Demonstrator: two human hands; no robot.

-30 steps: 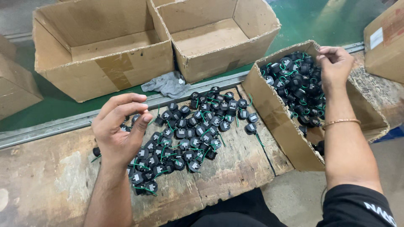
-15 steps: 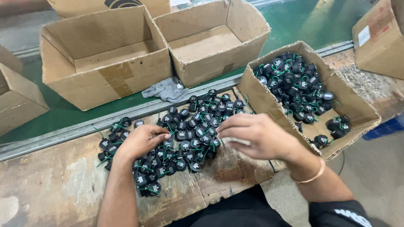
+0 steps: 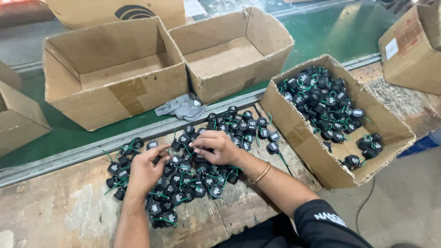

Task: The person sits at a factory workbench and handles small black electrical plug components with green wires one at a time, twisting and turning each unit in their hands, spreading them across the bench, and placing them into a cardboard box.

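Two hands are laid on one heap of small black parts (image 3: 183, 170) with green wires, spread across the middle of the wooden worktop (image 3: 59, 216) near its far edge. The right hand (image 3: 216, 147), which half a second ago was still arriving from the box at the right, is now settled on the heap's centre, fingers curled and pinching at a part beneath them. The left hand (image 3: 144, 167), raised and cupped a second ago, is now lowered onto the heap's left half, fingers bent among the parts; whether one is actually gripped cannot be told. From this change it is judged that a fresh handful has been added and sorting through the heap is in progress.

One open cardboard box (image 3: 335, 124) is stood on the worktop's right end, partly filled with the same black parts (image 3: 321, 101), which lie well apart from the heap. A thin bangle (image 3: 262, 173) is worn on the right wrist.

Two empty cardboard boxes are set beyond the worktop's far edge on the green belt (image 3: 69, 133): a larger one (image 3: 115, 69) to the left, a smaller one (image 3: 229, 50) beside it. One crumpled grey cloth (image 3: 181, 108) is lodged in front of them, just past the metal rail (image 3: 82, 154). Further boxes are cut off at the left and right edges of the view.
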